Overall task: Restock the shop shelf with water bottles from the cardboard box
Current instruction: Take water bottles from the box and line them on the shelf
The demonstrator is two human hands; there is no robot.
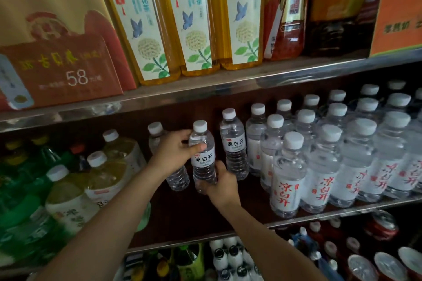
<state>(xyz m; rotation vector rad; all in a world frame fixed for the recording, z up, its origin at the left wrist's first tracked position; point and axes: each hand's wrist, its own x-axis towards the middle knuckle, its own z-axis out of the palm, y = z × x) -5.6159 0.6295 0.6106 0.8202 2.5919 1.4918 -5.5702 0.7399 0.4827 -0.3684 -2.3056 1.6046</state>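
A small clear water bottle point(204, 157) with a white cap and white label stands upright over the middle shelf point(228, 223). My left hand point(175, 153) grips its shoulder, thumb across the front. My right hand point(220, 183) holds its base from the right. Another small bottle point(177, 179) stands behind my left hand, partly hidden. A third small bottle point(234, 143) stands just to the right. The cardboard box is out of view.
Several rows of larger water bottles point(319, 166) with red lettering fill the shelf's right side. Tea bottles and green bottles point(75, 189) crowd the left. Tall yellow bottles point(189, 18) line the shelf above. Cans and bottles sit on the shelf below point(228, 258).
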